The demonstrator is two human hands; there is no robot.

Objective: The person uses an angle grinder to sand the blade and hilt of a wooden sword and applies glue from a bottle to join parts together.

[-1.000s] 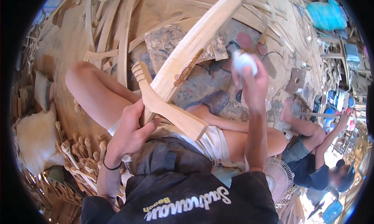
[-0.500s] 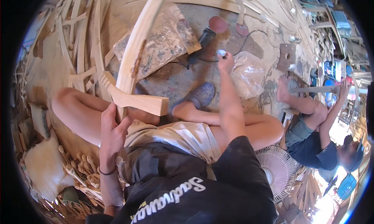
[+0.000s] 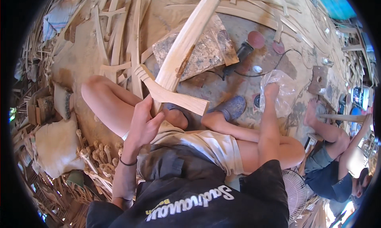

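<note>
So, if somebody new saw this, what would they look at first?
Probably the big sword-shaped piece of wood slanting up the middle, its lower end gripped by the left hand. Next, perhaps the bright turquoise bundle at the top right, then the clear plastic bag right of the middle, where the right hand is.

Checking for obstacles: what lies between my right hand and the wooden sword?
The head view shows a blue clog and a dark round thing between your right hand and the wooden sword.
</note>
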